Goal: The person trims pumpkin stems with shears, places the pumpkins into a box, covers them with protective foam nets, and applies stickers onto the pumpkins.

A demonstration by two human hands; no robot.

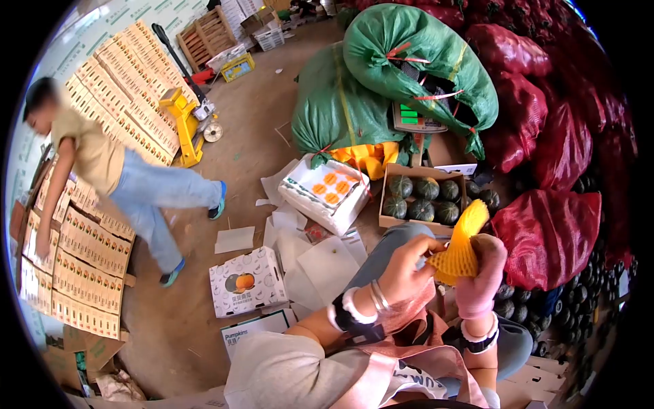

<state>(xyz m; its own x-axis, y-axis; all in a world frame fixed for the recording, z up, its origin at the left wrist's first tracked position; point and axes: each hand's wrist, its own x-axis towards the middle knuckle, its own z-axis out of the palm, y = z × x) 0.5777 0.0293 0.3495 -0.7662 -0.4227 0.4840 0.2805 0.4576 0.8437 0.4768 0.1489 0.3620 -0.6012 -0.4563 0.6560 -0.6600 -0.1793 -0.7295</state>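
Yellow net (458,253), left grip (407,268) pinching, right grip (484,269) curled

A single camera does the watching here, worn on the head of the wearer (300,368) and tipped forward and steeply down. From up there it looks over the wearer's own sleeve and chest, with the left hand (405,264) and right hand (481,269) close by, right of centre. It sees very wide, bending towards a dark, rounded border: green sacks (426,51) farther ahead, red sacks (550,238) rightward, another person (114,163) well off to the left.
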